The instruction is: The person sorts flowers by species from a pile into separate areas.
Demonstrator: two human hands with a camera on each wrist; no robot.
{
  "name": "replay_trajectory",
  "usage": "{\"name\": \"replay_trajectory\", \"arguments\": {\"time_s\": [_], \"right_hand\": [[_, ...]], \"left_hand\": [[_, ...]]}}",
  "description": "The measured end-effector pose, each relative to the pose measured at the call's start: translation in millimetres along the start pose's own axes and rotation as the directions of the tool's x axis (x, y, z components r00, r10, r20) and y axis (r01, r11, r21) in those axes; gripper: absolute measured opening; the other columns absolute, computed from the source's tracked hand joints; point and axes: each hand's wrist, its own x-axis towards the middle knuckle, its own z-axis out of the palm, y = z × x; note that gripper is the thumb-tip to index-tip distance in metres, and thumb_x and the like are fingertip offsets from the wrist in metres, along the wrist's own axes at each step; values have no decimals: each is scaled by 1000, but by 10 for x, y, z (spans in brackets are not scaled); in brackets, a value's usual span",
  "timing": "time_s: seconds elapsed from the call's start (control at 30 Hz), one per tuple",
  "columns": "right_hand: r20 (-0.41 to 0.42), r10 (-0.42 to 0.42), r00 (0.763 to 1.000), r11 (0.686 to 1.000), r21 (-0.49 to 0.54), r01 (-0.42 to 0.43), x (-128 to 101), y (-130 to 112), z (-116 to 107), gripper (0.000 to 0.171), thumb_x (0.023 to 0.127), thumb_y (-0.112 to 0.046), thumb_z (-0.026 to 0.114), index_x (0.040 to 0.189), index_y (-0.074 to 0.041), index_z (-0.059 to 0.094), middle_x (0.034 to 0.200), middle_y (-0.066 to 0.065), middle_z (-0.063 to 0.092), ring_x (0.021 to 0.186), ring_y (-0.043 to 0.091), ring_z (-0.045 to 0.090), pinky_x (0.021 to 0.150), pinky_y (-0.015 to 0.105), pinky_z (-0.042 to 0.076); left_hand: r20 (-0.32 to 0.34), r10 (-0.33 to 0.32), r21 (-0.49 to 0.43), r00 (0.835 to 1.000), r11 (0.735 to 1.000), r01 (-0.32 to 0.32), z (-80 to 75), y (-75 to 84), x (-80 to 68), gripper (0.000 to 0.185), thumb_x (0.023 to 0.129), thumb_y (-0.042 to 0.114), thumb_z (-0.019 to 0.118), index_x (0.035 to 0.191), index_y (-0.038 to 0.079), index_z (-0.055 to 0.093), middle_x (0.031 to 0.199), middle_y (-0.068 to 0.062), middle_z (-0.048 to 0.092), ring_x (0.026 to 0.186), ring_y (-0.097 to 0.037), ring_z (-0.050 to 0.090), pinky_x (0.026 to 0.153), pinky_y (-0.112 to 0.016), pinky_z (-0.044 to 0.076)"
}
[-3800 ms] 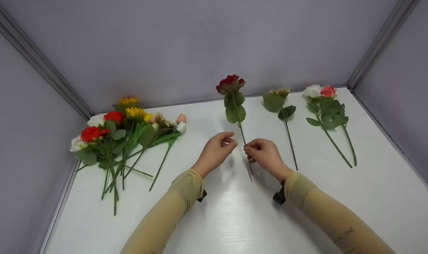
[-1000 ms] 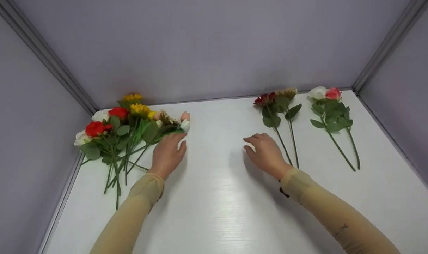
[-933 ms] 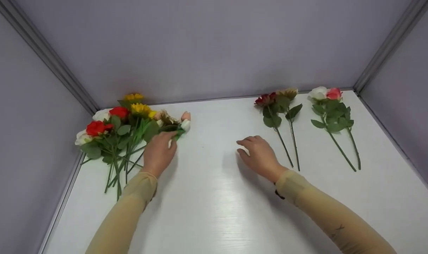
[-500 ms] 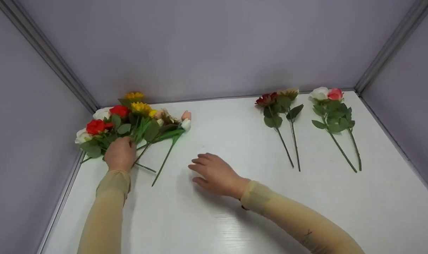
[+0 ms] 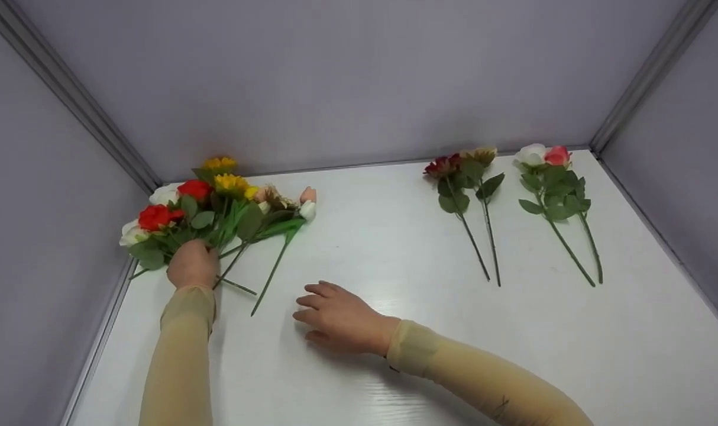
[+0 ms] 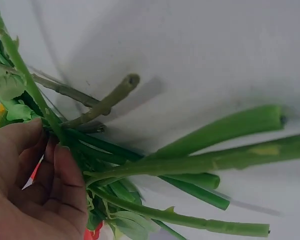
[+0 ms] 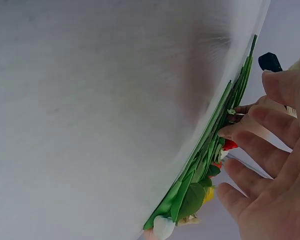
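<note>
Frame left: our left hand [image 5: 192,264] pinches a stem [image 6: 29,85] below the blooms [image 5: 155,218], we guess to spare them; right hand [image 5: 342,319] spread, lower centre, nothing held.

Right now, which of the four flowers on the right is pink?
The pink rose, farthest right; the others are a white rose, a dark red flower and a beige flower.

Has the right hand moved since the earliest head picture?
Yes: judged against the unmoved beige bloom, the right hand has shifted to the person's left and back toward the person.
</note>
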Motion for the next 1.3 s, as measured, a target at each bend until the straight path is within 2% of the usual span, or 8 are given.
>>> {"name": "replay_trajectory", "arguments": {"time_s": [0.17, 0.47, 0.6, 0.73, 1.0, 1.17, 1.23, 1.3], "right_hand": [[-27, 0, 1000, 1000, -8, 0, -32, 46, 10, 34, 99, -31, 70, 130, -17, 69, 137, 5, 63, 137, 30, 49, 120, 38, 30], [-82, 5, 997, 1000, -1, -5, -99, 145, 19, 31, 99, -27, 71, 127, -14, 71, 133, 8, 66, 133, 32, 53, 117, 39, 35], [-78, 40, 996, 999, 27, -38, -124, 186, 12, 31, 100, -27, 70, 127, -12, 71, 133, 9, 66, 134, 33, 53, 117, 39, 35], [-61, 72, 996, 996, 62, -68, -153, 210, -4, 32, 100, -27, 68, 129, -12, 70, 134, 9, 65, 135, 33, 52, 118, 39, 33], [-41, 143, 989, 982, 127, -137, -236, 323, -14, 30, 101, -24, 67, 128, -11, 70, 133, 10, 65, 135, 33, 52, 117, 39, 35], [-20, 258, 966, 943, 223, -247, -324, 458, -41, 29, 103, -23, 64, 127, -8, 71, 131, 9, 66, 130, 30, 54, 113, 40, 40], [-13, 319, 948, 911, 282, -302, -371, 521, -53, 29, 104, -22, 62, 127, -7, 71, 130, 10, 67, 127, 30, 56, 110, 41, 43], [-10, 389, 921, 862, 357, -360, -425, 584, -69, 28, 104, -20, 62, 126, -5, 71, 128, 10, 68, 124, 30, 58, 107, 43, 46]], "left_hand": [[-26, -11, -8, 1000, 1000, 11, -11, 9, -1, 24, 102, 13, 56, 94, -4, 71, 93, -22, 70, 87, -41, 66, 69, -54, 53], [-31, -24, -101, 999, 995, 21, -112, 187, -36, 30, 104, 15, 53, 117, -7, 69, 115, -26, 69, 105, -44, 64, 87, -59, 52], [-21, 14, -113, 1000, 993, -17, -117, 302, -35, 30, 104, 15, 54, 118, -7, 69, 115, -25, 69, 106, -43, 64, 90, -59, 51], [1, 73, -123, 997, 990, -72, -99, 423, -38, 30, 104, 16, 56, 117, -7, 70, 113, -25, 70, 101, -41, 65, 88, -56, 53], [103, 169, -263, 980, 955, -137, -51, 798, -118, 29, 104, 22, 59, 119, 0, 71, 115, -18, 69, 97, -33, 64, 84, -48, 54], [140, 221, -369, 965, 916, -157, 17, 1151, -212, 26, 103, 25, 63, 117, 4, 73, 110, -13, 70, 94, -27, 63, 81, -42, 52], [156, 241, -421, 958, 894, -157, 46, 1303, -278, 25, 102, 25, 65, 116, 5, 73, 109, -11, 70, 94, -26, 63, 80, -40, 53], [176, 259, -484, 950, 863, -146, 91, 1456, -350, 24, 101, 23, 66, 116, 5, 73, 107, -10, 70, 93, -24, 64, 80, -38, 54]]}}
